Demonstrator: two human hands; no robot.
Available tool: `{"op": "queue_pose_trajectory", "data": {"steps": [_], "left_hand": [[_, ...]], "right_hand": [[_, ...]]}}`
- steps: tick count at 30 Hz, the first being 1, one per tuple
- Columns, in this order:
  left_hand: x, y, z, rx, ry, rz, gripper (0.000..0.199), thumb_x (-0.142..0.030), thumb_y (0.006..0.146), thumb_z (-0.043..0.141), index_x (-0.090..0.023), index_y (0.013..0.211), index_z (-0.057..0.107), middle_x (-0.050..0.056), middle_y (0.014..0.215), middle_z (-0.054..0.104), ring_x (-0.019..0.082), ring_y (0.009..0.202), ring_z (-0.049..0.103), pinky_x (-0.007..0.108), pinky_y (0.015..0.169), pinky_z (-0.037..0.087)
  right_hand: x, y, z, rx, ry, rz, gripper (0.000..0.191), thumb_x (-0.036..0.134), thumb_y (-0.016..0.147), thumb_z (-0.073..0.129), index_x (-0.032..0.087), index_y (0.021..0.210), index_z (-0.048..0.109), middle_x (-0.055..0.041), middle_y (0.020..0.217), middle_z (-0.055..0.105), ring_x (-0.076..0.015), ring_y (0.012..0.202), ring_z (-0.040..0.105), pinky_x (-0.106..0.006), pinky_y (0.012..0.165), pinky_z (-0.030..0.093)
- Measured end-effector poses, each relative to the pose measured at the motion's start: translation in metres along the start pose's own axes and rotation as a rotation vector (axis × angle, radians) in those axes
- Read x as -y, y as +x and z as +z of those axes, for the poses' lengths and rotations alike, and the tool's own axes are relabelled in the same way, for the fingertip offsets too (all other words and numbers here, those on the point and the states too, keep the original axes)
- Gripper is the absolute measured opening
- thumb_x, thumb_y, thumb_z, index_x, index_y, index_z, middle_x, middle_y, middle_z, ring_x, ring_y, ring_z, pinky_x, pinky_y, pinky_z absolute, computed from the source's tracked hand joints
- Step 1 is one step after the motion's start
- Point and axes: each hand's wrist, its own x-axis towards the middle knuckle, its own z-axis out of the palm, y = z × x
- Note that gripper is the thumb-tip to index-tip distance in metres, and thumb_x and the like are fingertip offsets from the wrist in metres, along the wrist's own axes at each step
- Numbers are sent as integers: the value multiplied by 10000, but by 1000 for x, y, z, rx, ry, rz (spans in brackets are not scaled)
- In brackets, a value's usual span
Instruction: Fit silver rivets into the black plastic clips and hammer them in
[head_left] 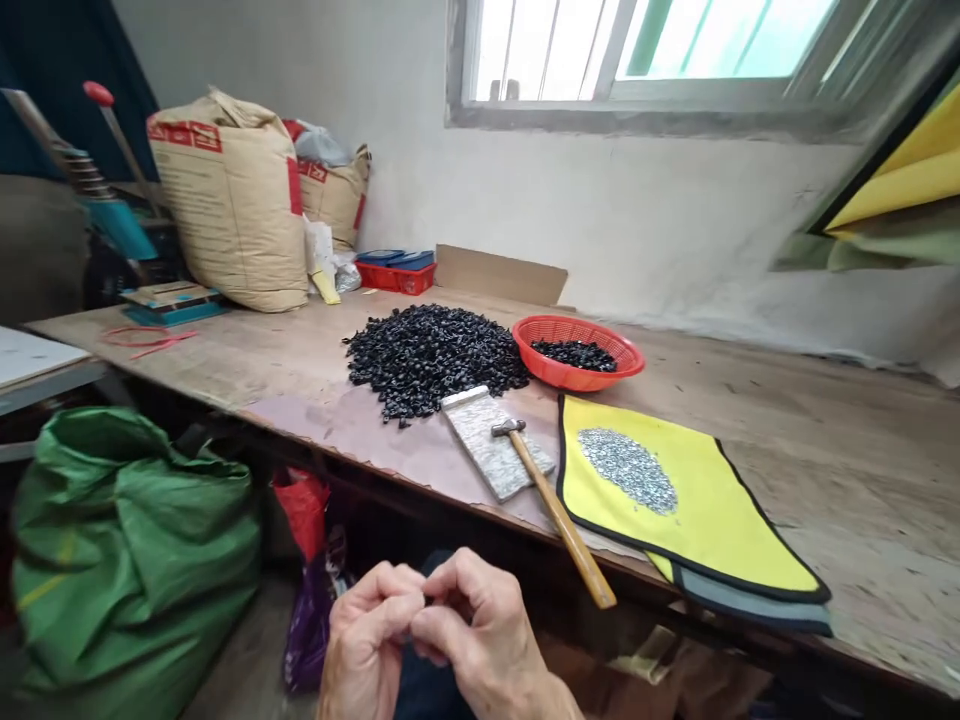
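Note:
My left hand (371,635) and my right hand (484,630) meet fingertip to fingertip below the table's front edge. Both are pinched closed around a tiny dark thing, mostly hidden by the fingers. Beyond them, a hammer (559,505) with a wooden handle rests its head on a grey metal plate (480,440), its handle jutting over the edge. Behind the plate lies a large heap of small black parts (439,350). A red basket (630,362) holds more black parts. Small silvery pieces (628,468) are spread on a yellow cloth (720,500) with black trim.
Large paper sacks (232,200), a red tray (397,278) and a cardboard strip (501,275) stand at the back of the wooden table (780,400). A green sack (135,560) and a purple bag (306,630) are below, at left.

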Motion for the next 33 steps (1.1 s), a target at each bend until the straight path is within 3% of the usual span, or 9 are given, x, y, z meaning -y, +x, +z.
{"op": "queue_pose_trajectory", "data": {"steps": [6, 9, 11, 12, 15, 17, 20, 26, 33], "left_hand": [[22, 1, 6, 71, -51, -159, 237, -386, 664, 641, -155, 616, 623, -2, 506, 534, 123, 355, 463, 259, 334, 402], [28, 5, 4, 128, -4, -200, 314, -413, 679, 611, -143, 835, 647, 30, 575, 604, 134, 340, 471, 302, 335, 443], [32, 8, 1, 113, 75, -207, 265, -363, 671, 623, -134, 804, 633, 37, 587, 617, 113, 346, 466, 279, 352, 448], [35, 10, -1, 99, 123, -215, 225, -334, 662, 631, -130, 758, 621, 36, 583, 617, 104, 347, 466, 263, 357, 443], [42, 13, -5, 71, 223, -241, 166, -277, 625, 637, -129, 686, 596, 27, 562, 610, 98, 338, 473, 233, 352, 418], [45, 14, -6, 80, 238, -258, 162, -275, 622, 621, -128, 685, 595, 26, 556, 607, 102, 338, 480, 236, 354, 421], [46, 15, -9, 77, 237, -270, 147, -265, 625, 600, -128, 677, 592, 25, 551, 606, 99, 339, 482, 228, 353, 417], [44, 22, -25, -31, 304, -264, 115, -238, 624, 590, -132, 665, 577, 16, 545, 605, 87, 325, 472, 202, 331, 388], [42, 30, -34, -149, 317, -292, 96, -231, 622, 564, -137, 612, 544, 21, 528, 606, 81, 312, 472, 175, 311, 345]], "right_hand": [[2, -10, -15, 165, 63, 188, 96, 142, 643, 583, 199, 591, 525, 65, 471, 534, -78, 411, 470, -182, 397, 333], [19, 8, -55, 246, -38, 307, 99, 98, 575, 595, 178, 549, 542, 80, 419, 479, -64, 391, 434, -171, 383, 298], [39, 39, -99, 190, -164, 299, 54, 145, 594, 605, 171, 556, 576, 65, 413, 480, -66, 381, 415, -183, 373, 294], [50, 59, -124, 117, -228, 238, 89, 189, 604, 615, 164, 527, 578, 51, 409, 479, -71, 383, 417, -195, 378, 312], [81, 120, -194, -363, -474, -4, 175, 338, 687, 614, 170, 642, 631, -13, 531, 564, -119, 462, 512, -266, 464, 406], [90, 149, -219, -483, -568, -52, 202, 375, 763, 549, 198, 790, 643, -73, 674, 631, -181, 600, 597, -308, 536, 451], [79, 168, -213, -531, -865, -80, 293, 402, 831, 460, 191, 949, 626, -133, 828, 665, -243, 763, 631, -371, 668, 475], [11, 190, -149, -184, -1094, 0, 180, 271, 787, 588, 177, 924, 656, -72, 875, 681, -214, 878, 616, -357, 790, 457], [-23, 247, -133, 1, -1179, 79, 269, 361, 858, 545, 146, 1010, 601, -48, 976, 630, -159, 854, 602, -359, 757, 496]]}}
